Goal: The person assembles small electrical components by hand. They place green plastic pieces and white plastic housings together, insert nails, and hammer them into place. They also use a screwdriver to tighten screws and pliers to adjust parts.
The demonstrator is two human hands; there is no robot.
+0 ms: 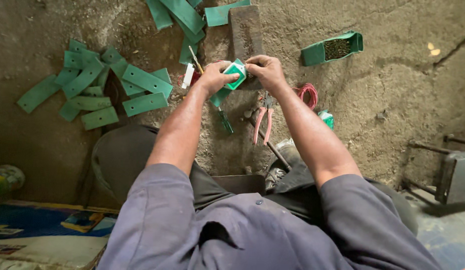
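Note:
Both my hands meet over the dirt floor around a small green box-like piece with a white face (235, 75). My left hand (215, 76) grips it from the left and below. My right hand (263, 70) pinches its right edge with thumb and fingers. Just behind the hands lies a dark flat metal block (245, 27). Pliers with pink handles (263, 122) lie on the ground under my right wrist, and a green-handled screwdriver (225, 121) lies beside them.
A heap of flat green strips (95, 85) lies at the left, more green strips (180, 17) at the top. A green open tray with small dark parts (332, 48) sits at upper right. A red wire coil (307, 92), a metal stool (455, 172) and a mat (47, 232) are nearby.

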